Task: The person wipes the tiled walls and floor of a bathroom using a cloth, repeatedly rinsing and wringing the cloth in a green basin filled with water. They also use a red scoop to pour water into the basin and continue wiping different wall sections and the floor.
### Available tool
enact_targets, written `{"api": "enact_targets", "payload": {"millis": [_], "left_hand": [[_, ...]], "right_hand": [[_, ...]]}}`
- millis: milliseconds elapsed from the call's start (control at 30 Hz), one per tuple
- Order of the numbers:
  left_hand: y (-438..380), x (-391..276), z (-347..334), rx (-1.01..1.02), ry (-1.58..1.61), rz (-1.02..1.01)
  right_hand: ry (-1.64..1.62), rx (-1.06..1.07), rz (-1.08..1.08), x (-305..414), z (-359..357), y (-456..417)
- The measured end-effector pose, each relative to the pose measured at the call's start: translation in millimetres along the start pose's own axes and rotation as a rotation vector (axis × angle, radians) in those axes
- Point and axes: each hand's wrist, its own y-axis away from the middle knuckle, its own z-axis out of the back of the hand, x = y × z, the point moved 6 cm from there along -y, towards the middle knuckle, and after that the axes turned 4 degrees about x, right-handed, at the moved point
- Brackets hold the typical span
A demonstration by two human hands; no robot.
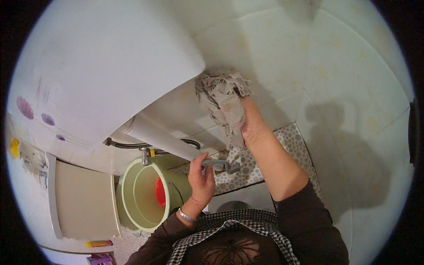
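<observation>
My right hand [252, 124] grips a bunched, ragged grey cloth [225, 99], which hides most of its fingers. The cloth is against or close to the pale tiled wall, just beside the lower corner of a large white fixture [132, 56] with purple oval markings. Lower down, my left hand [201, 182] has its thumb and fingers around a grey bent tube [217, 162], whose darker hooked end points right. Those fingertips are at the lower part of a thick white pipe [165, 139] that slants from under the fixture; whether they touch it is unclear.
A pale green bucket [145, 228] stands at lower left with a red plastic item [160, 192] inside. Above its rim is a metal valve [145, 156] with a dark flexible hose [129, 144]. A pebble-patterned tile band [288, 139] runs along the wall's foot. A beige panel [84, 198] is farther left.
</observation>
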Motion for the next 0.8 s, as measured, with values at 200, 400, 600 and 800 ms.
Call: {"api": "enact_targets", "payload": {"millis": [200,400,600,800], "left_hand": [[-7,1,-4,-0.004,-0.010,-0.024],[3,37,5,-0.084,0.039,0.135],[9,37,10,-0.046,0.136,0.030],[9,45,-14,0.049,0.372,0.094]], "right_hand": [[-0.104,-0.026,-0.161,-52,-24,-34],[0.118,0.309,0.217,-45,-50,-26],[-0.061,0.362,-0.175,-79,-74,54],[-0.436,0.338,-0.380,-147,-168,38]]}}
